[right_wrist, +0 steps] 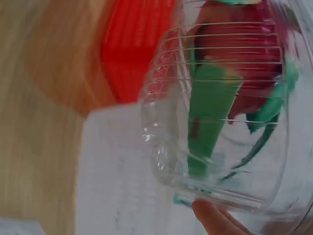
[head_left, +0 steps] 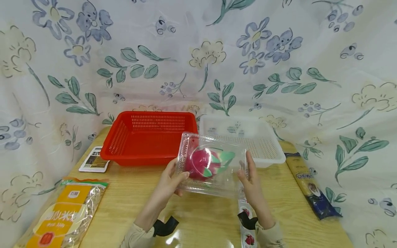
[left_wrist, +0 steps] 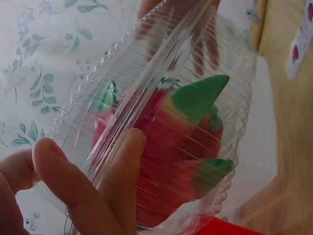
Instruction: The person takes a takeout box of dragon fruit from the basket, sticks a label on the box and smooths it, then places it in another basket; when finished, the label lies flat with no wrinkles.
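A clear plastic clamshell box is held tilted above the wooden table, with a pink dragon fruit with green scales inside it. My left hand grips its left edge, thumb on top. My right hand grips its right edge. In the left wrist view the box and the fruit fill the frame behind my fingers. In the right wrist view the box and fruit show blurred, with one fingertip under the box.
A red perforated basket and a white one stand side by side behind the box. A noodle packet lies at the left front, a small card by the red basket, a dark pasta packet at the right. Floral cloth hangs all round.
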Demonstrator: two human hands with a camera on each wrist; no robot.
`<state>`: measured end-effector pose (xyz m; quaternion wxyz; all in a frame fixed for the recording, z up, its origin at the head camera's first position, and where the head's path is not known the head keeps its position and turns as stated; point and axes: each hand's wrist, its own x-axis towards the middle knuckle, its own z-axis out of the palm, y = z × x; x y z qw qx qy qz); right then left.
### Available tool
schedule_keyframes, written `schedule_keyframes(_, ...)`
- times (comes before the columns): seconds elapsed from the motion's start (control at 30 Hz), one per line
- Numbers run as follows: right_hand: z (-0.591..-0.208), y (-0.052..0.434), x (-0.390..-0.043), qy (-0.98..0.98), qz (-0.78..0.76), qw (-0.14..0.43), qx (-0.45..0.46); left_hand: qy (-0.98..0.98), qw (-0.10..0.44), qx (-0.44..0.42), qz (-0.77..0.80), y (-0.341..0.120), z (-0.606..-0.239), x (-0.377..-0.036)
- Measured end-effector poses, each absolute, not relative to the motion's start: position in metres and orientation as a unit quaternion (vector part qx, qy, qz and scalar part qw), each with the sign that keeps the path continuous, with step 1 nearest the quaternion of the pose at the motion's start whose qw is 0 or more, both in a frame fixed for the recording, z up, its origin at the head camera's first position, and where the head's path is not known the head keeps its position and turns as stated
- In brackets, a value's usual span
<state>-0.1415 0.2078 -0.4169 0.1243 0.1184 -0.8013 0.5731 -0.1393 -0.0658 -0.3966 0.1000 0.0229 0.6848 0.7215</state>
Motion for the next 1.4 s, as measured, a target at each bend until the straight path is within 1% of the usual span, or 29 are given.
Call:
schedule_keyframes(0.1,-0.422,0.197,-0.138,-0.781,0.599,0.12,0.131,0.694,0.104,0.025,0.712,-0.077,-0.401,-0.125)
schedule_keyframes(0.2,-0.424,0.186,-0.13,-0.789,0.587,0.137,0.117,0.702,0.108,0.012,0.703,-0.085,-0.403,-0.112)
schedule_keyframes(0.27,-0.424,0.178,-0.123,-0.795,0.576,0.15,0.114,0.717,0.102,0.0,0.69,-0.088,-0.404,-0.104)
schedule_keyframes(0.37,-0.423,0.168,-0.112,-0.796,0.566,0.172,0.128,0.765,0.07,-0.012,0.64,-0.09,-0.406,-0.093)
schedule_keyframes(0.47,-0.422,0.16,-0.103,-0.795,0.566,0.176,0.133,0.823,0.024,-0.014,0.567,-0.091,-0.408,-0.084)
schedule_keyframes(0.6,-0.423,0.152,-0.09,-0.802,0.567,0.15,0.112,0.864,-0.024,-0.023,0.502,-0.092,-0.414,-0.074)
schedule_keyframes(0.8,-0.43,0.143,-0.083,-0.805,0.575,0.124,0.081,0.884,-0.06,-0.031,0.463,-0.093,-0.429,-0.065)
schedule_keyframes(0.9,-0.435,0.141,-0.086,-0.805,0.577,0.117,0.075,0.885,-0.055,-0.026,0.461,-0.093,-0.437,-0.062)
schedule_keyframes(1.03,-0.445,0.141,-0.086,-0.807,0.578,0.092,0.072,0.882,-0.044,-0.024,0.469,-0.094,-0.446,-0.057)
schedule_keyframes(1.3,-0.465,0.14,-0.086,-0.815,0.575,0.058,0.05,0.891,-0.053,-0.03,0.45,-0.097,-0.46,-0.051)
schedule_keyframes(1.4,-0.468,0.139,-0.086,-0.819,0.57,0.047,0.043,0.896,-0.047,-0.04,0.44,-0.097,-0.464,-0.05)
